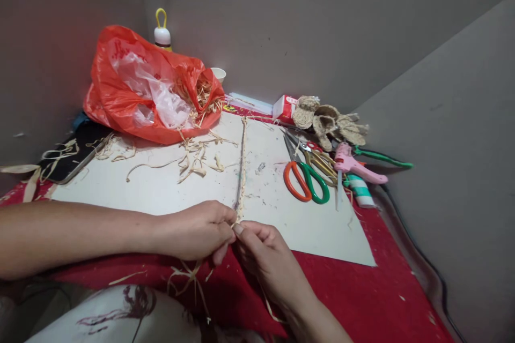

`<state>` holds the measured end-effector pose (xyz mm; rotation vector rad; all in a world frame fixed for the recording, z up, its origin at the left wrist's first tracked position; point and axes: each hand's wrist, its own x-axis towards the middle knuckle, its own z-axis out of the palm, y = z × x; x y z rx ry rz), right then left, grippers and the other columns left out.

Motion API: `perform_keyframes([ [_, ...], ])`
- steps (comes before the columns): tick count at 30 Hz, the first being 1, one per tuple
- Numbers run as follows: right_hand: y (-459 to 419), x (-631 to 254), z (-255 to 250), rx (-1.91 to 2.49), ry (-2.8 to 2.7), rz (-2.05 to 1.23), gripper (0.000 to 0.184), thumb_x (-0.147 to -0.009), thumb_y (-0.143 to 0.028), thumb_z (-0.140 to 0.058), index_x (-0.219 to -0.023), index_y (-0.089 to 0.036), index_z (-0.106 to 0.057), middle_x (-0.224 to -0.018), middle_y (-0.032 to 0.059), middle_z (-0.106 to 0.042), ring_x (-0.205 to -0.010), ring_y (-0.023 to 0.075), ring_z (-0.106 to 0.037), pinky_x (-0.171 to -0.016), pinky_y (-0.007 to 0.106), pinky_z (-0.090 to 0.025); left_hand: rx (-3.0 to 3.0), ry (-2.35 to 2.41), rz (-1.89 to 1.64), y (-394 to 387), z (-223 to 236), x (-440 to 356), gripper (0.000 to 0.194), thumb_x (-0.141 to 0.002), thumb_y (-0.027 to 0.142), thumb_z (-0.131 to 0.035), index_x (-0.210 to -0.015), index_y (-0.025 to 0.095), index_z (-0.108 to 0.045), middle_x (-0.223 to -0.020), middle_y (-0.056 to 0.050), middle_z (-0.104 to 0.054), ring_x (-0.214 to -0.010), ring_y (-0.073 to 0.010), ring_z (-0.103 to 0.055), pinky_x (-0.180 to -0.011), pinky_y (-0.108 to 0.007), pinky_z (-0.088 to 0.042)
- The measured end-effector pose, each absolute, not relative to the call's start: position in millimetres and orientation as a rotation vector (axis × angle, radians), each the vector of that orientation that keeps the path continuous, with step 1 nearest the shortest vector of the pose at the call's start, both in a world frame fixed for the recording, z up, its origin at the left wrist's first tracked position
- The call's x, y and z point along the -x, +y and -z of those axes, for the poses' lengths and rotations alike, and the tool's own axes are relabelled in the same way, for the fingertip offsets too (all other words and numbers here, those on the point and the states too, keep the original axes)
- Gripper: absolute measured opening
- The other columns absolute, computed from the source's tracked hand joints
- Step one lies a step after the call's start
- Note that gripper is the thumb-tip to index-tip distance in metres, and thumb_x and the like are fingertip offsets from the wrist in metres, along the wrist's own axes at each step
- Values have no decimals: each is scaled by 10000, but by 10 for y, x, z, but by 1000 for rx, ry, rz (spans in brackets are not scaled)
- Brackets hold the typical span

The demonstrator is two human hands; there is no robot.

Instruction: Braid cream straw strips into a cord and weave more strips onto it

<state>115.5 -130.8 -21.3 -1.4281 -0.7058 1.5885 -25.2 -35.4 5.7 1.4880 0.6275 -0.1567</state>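
Observation:
A thin braid [242, 171] of pale dried plant strips runs from the back of a white board [273, 214] toward me. At its near end my left hand [205, 230] is closed with its fingertips pinching the strips. Right beside it, my right hand [265, 257] is pinched on the same end, thumb against the fingers. Loose strip ends [197, 278] hang below both hands over the red cloth. The exact crossing of the strips is hidden by my fingers.
Scissors with orange and green handles [306, 179], a pink glue gun [356, 163] and woven straw pieces [322, 118] lie at the right. A red plastic bag [120, 91] of dried strips stands back left, near a phone [76, 155]. Loose strips [197, 158] litter the board.

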Motion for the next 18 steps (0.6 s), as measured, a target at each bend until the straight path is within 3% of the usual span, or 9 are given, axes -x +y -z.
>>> perform_keyframes([
  [6, -1323, -1107, 230, 1323, -601, -1663, 397, -858, -433, -532, -580, -179, -407, -432, -98, -270, -381, 43, -198, -396, 217, -95, -1430, 660, -6, -589, 39, 264, 201, -868, 320, -340, -927, 176, -467, -653, 17, -552, -411, -79, -436, -395, -191, -370],
  [13, -1323, -1097, 265, 1373, -736, -1606, 418, -847, -444, -541, -557, -146, -501, -441, -38, -453, -399, 48, -281, -402, 212, -151, -1736, 689, -175, -637, 4, 226, 160, -825, 196, -385, -947, 177, -485, -648, 28, -544, -543, -90, -482, -511, -185, -375],
  [18, -1315, -1120, 227, 1238, -562, -1649, 309, -805, -389, -618, -635, -158, -503, -425, -108, -281, -388, 31, -151, -385, 192, -92, -1837, 655, -17, -509, -184, 258, 165, -781, 195, -424, -891, 171, -545, -587, 46, -502, -486, -85, -424, -463, -194, -317],
])
